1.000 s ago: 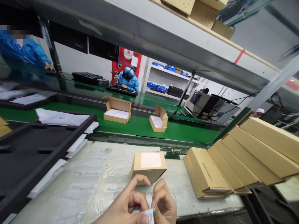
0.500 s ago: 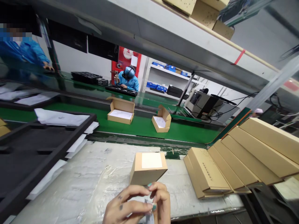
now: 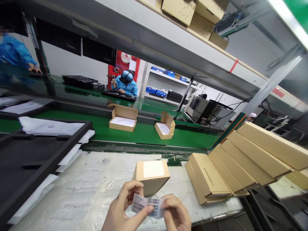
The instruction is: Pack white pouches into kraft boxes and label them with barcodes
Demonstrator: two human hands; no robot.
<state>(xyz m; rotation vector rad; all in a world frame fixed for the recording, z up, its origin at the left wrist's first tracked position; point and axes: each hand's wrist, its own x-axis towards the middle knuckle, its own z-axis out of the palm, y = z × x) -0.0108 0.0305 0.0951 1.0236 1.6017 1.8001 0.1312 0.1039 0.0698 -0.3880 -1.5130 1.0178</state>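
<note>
A small white label sheet point(image 3: 154, 202) printed with rows of barcodes is stretched between my two hands, its printed face towards me. Its left part is pinched between the thumb and fingers of my left hand point(image 3: 122, 208). At the right edge, my right hand point(image 3: 177, 210) grips it with thumb and fingertips. Just beyond my hands a brown cardboard box point(image 3: 152, 187) stands on the bench, with a blank-looking whitish patch point(image 3: 154, 169) on its top face. My left fingers overlap the box's lower left corner in the view; whether they touch it I cannot tell.
Several closed brown boxes point(image 3: 216, 179) lean in a row at the right. Black trays with white bags point(image 3: 51, 125) fill the left. Two open boxes point(image 3: 123, 125) rest on the green belt point(image 3: 192, 138). Overhead runs a shelf point(image 3: 149, 35); two co-workers sit beyond the belt.
My hands have moved apart, and the label sheet, mostly covered by my fingers before, now shows its printed face. The view has shifted slightly.
</note>
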